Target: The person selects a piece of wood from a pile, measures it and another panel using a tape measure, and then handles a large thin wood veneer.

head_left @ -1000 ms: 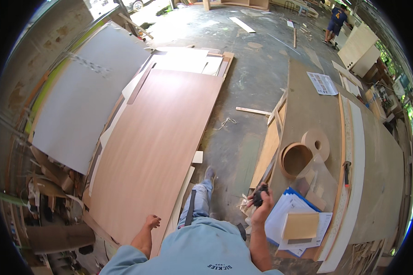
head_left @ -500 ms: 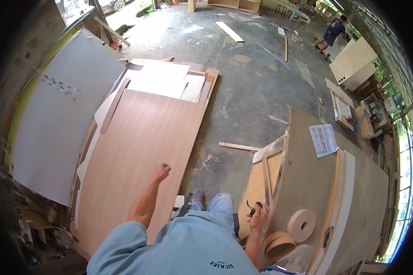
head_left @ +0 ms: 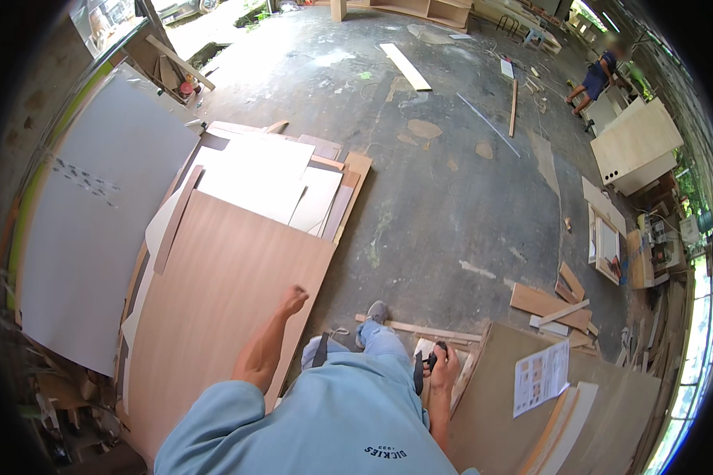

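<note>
My left hand [head_left: 295,299] hovers over a large wood-grain panel [head_left: 230,261], near its right edge. Its fingers are curled in, and I see nothing held in them. At my right side, my right hand [head_left: 445,369] is closed round a small black object [head_left: 436,353] whose kind I cannot make out. Just right of that hand is a brown board surface [head_left: 483,404], with a printed sheet [head_left: 541,378] and light wooden strips [head_left: 561,423] lying on it.
White boards [head_left: 253,174] lie stacked beyond the wood-grain panel. A tall white sheet [head_left: 95,237] leans at the left. A thin batten [head_left: 420,328] crosses the floor by my feet; wood offcuts [head_left: 550,305] lie to its right. Far right, a person [head_left: 598,77] bends beside a pale cabinet [head_left: 638,146].
I have stepped forward, so the panel and brown board have shifted back towards me. The tape rolls on the board have left view. My right hand still grips the black object.
</note>
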